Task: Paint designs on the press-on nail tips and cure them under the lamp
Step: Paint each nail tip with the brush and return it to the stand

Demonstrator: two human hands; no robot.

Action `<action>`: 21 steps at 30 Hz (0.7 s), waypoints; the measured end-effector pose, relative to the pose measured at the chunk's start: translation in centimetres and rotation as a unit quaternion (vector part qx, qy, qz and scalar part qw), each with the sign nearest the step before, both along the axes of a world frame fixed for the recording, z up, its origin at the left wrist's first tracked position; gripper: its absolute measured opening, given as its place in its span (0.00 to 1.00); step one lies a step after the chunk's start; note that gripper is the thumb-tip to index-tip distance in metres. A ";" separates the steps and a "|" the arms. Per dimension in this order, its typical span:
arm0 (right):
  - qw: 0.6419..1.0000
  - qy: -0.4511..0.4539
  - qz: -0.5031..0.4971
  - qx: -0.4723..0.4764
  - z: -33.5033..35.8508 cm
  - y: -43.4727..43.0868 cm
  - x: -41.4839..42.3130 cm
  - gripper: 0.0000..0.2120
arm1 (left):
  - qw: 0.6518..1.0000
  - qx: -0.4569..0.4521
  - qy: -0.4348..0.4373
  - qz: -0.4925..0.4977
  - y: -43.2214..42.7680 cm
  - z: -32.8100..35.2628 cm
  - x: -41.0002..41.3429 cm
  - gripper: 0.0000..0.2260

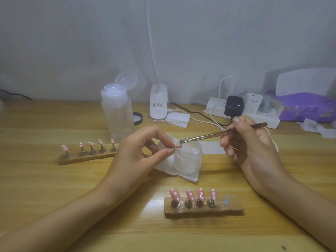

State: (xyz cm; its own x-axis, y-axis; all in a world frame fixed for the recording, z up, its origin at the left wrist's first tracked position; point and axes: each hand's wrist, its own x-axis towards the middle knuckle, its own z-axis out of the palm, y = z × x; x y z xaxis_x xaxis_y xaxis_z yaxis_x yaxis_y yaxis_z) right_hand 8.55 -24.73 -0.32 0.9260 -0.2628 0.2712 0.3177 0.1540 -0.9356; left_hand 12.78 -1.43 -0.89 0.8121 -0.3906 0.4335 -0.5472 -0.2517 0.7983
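1. A pink nail tip (pixel 179 146) is pinched between the thumb and forefinger of the left hand (pixel 143 151).
2. Just above the pinch hover the bristles of a brush (pixel 209 134). The right hand (pixel 254 142) curls round its handle.
3. Directly below stands an open clear jar (pixel 189 160) on a white tissue (pixel 185 176).
4. Nearer than the pinch, a wooden holder (pixel 203 209) carries four dotted tips.
5. To the left, a second holder (pixel 81 158) has one end hidden behind the left hand.

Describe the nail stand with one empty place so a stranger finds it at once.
On the wooden table, look at the near side, right of centre. There lies a wooden stand with four pink, white-dotted nail tips. Unlike the farther stand with five, its rightmost spot is bare.
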 end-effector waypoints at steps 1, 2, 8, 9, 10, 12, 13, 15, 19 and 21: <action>1.000 -0.001 0.006 -0.010 0.0 0.1 0.0 0.12 | 1.000 0.003 -0.004 0.001 0.0 0.0 0.0 0.05; 1.000 0.002 0.005 -0.017 0.0 0.2 0.0 0.12 | 1.000 0.006 -0.007 0.002 0.0 0.0 0.0 0.05; 1.000 0.006 -0.006 -0.001 -0.1 -0.1 0.0 0.12 | 1.000 0.012 -0.024 -0.001 0.1 0.0 -0.1 0.04; 1.000 0.000 0.004 -0.005 0.0 0.0 0.0 0.12 | 1.000 0.014 -0.025 -0.001 0.1 0.1 -0.1 0.05; 1.000 -0.002 0.010 -0.010 0.0 0.1 0.0 0.12 | 1.000 0.014 -0.027 0.001 0.1 0.1 -0.2 0.05; 1.000 0.009 0.001 -0.014 0.0 0.1 -0.1 0.12 | 1.000 0.010 -0.026 0.002 0.1 0.1 -0.1 0.06; 1.000 0.016 -0.009 -0.009 -0.1 0.1 0.0 0.11 | 1.000 0.009 -0.025 0.003 0.1 0.1 -0.1 0.05; 1.000 0.020 -0.019 0.003 -0.1 -0.1 0.0 0.12 | 1.000 0.008 -0.025 0.003 0.0 0.1 -0.1 0.05; 1.000 0.003 0.007 -0.012 0.1 0.2 -0.1 0.11 | 0.999 0.005 -0.033 0.003 0.0 0.1 -0.1 0.06; 1.000 0.011 -0.001 -0.019 0.1 0.2 -0.1 0.11 | 0.999 0.003 -0.034 0.001 0.1 0.0 0.0 0.06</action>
State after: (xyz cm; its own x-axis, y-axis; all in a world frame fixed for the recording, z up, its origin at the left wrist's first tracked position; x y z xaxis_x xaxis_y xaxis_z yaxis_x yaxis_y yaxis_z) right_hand 8.44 -24.52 -0.26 0.9312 -0.2541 0.2615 0.2981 0.1177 -0.9473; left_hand 12.74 -1.36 -0.85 0.7819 -0.3911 0.4855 -0.5995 -0.2579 0.7577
